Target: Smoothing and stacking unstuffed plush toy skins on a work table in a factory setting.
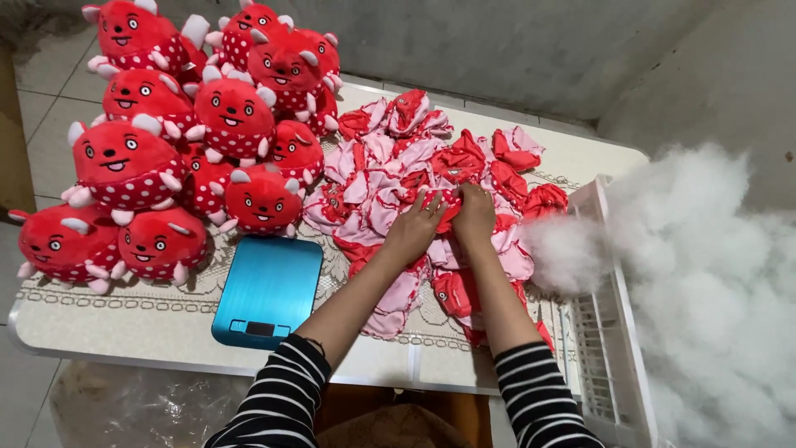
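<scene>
My left hand [412, 230] and my right hand [473, 214] meet over a heap of flat, unstuffed red-and-pink toy skins [390, 178] in the middle of the table. Both hands pinch one red dotted skin [448, 204] between them, fingers closed on its fabric. The heap spreads from the table's far edge down to the near edge, partly hidden under my forearms in striped sleeves.
Several stuffed red plush toys [178, 133] are piled at the left. A blue kitchen scale [267, 289] lies near the front edge of the white table [124, 319]. A white plastic crate [613, 332] and a mass of white stuffing fibre [705, 282] stand at the right.
</scene>
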